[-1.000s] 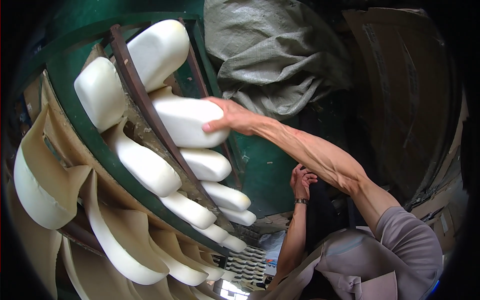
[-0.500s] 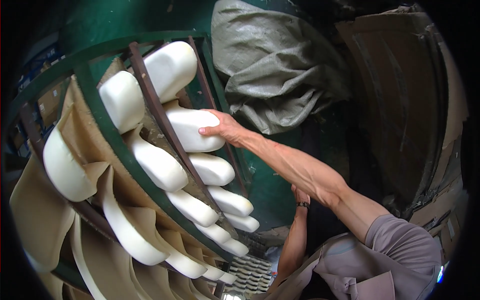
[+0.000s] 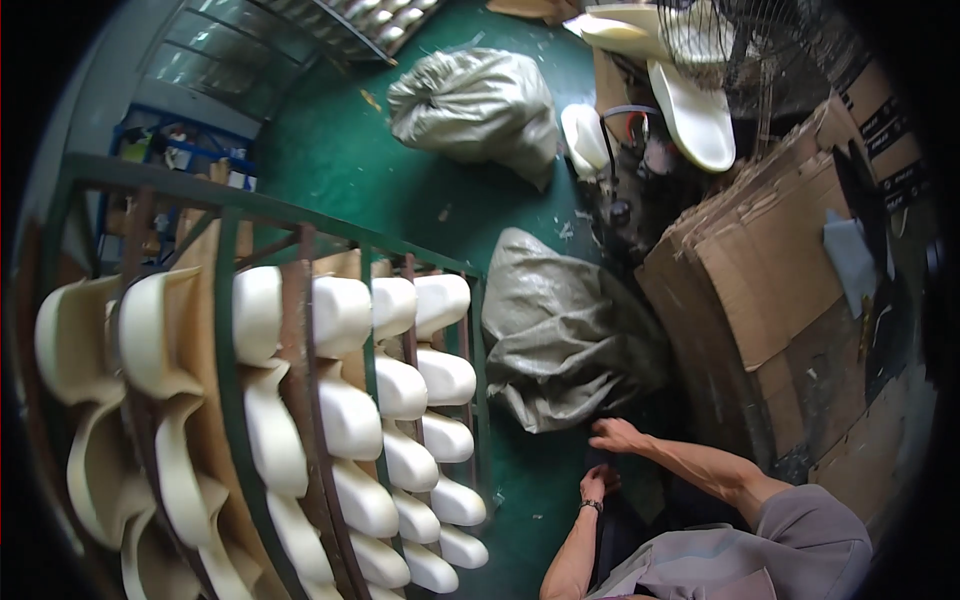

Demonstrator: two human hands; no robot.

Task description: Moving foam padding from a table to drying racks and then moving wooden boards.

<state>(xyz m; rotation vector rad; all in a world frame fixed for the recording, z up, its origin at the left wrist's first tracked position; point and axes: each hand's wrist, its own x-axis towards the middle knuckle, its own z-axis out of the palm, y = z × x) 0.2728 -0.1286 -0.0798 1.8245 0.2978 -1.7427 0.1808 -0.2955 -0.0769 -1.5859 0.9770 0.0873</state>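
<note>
A green metal rack (image 3: 225, 330) on the left holds rows of white foam shoe-shaped pieces (image 3: 345, 420) on brown card dividers. My right hand (image 3: 615, 437) is low at the centre right with its fingers spread and nothing in it. It lies just below a crumpled grey sack (image 3: 565, 335), away from the rack. My left hand (image 3: 598, 483), with a dark band on the wrist, sits just under the right hand over a dark patch. Its fingers are curled, and whether it grips anything is hidden.
A second grey sack (image 3: 475, 105) lies on the green floor (image 3: 350, 170) farther off. Flattened cardboard boxes (image 3: 770, 270) lean at the right. A wire-guarded fan (image 3: 745, 40) and more white foam pieces (image 3: 695, 115) stand at the top right.
My right hand has left the white piece on the rack and dropped to the sack beside my left hand. The view has swung to take in the floor and cardboard.
</note>
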